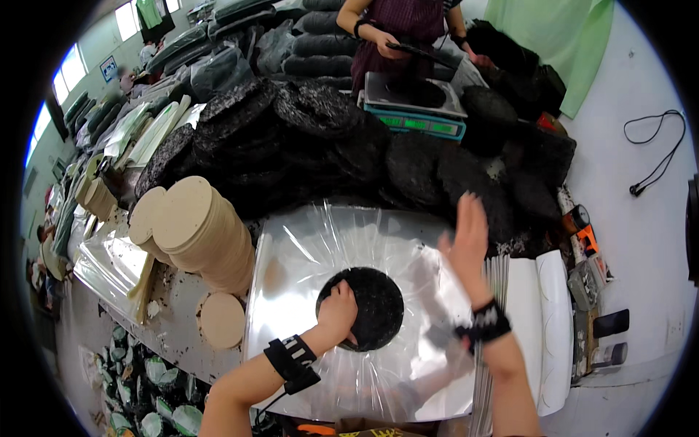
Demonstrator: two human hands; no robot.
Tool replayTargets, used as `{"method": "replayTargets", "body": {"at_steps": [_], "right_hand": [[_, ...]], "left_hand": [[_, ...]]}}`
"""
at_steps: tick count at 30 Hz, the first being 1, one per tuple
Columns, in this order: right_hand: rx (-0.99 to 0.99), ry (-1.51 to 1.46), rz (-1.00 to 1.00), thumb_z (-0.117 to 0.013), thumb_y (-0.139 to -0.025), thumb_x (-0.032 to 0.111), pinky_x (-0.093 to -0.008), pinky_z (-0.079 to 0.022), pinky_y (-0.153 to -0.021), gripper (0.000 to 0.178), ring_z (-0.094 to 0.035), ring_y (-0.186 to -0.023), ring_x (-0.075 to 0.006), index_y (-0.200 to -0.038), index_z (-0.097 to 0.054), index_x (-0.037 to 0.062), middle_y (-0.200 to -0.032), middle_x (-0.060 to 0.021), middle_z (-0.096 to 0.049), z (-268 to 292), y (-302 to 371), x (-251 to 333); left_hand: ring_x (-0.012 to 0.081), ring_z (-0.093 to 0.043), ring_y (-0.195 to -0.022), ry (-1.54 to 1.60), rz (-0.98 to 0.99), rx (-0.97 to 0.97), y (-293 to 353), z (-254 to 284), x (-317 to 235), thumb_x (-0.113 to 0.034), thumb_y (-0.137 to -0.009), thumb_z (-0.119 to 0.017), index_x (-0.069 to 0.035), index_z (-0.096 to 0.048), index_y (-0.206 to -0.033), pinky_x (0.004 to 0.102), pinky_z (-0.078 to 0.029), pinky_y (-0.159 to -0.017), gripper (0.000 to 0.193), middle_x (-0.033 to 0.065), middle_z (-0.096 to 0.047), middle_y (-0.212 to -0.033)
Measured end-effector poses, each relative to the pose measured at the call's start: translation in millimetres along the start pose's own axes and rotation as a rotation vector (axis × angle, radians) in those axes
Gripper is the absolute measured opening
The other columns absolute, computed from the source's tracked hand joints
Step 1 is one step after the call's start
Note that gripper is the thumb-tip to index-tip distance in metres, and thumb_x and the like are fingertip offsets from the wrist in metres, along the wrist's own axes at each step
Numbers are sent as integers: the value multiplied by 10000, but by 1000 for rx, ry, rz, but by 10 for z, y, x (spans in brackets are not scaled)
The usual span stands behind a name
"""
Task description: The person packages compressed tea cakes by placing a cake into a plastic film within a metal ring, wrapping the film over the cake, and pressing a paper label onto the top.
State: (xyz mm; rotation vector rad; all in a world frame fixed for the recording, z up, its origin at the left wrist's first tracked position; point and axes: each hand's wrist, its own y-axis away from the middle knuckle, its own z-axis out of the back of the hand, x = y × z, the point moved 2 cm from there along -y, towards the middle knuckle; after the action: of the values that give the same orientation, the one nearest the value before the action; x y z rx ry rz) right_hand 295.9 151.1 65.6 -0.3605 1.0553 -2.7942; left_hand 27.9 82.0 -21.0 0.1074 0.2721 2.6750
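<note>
— What's under the left hand [338, 312]?
— A flat, round, dark crumbly disc [371, 306], lying on the clear plastic sheet [342, 240].
— And the sheet?
— Shiny, crinkled, spread flat beneath the raised right hand [466, 240].

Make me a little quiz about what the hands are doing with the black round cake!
1. True or false: the left hand rests on the black disc.
2. What lies under the disc? A) clear plastic sheet B) a towel C) a newspaper
3. Fill in: the right hand is raised, open, near the pile of ____ discs.

Key: 1 true; 2 A; 3 black.
</note>
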Motion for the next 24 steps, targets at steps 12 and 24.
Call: {"method": "replayTargets", "body": {"at_steps": [12, 24], "right_hand": [[490, -512, 546, -655, -877, 239, -488, -363, -1110, 476, -516, -1285, -351, -1308, -594, 43, -1344, -160, -574, 417, 1721, 1057], [727, -246, 448, -479, -914, 613, -679, -73, -1132, 717, -152, -1475, -435, -1498, -406, 202, -1586, -211, -238, -260, 1083, 1554]], "left_hand": [[277, -499, -1235, 1272, 60, -500, 466, 129, 515, -55, -894, -623, -17, -502, -1354, 387, -417, -1043, 477, 144, -493, -1316], [246, -598, -880, 842, 380, -562, 949, -291, 1329, -92, -857, -702, 3, -598, -1156, 364, -488, -784, 331, 121, -623, -996]]}}
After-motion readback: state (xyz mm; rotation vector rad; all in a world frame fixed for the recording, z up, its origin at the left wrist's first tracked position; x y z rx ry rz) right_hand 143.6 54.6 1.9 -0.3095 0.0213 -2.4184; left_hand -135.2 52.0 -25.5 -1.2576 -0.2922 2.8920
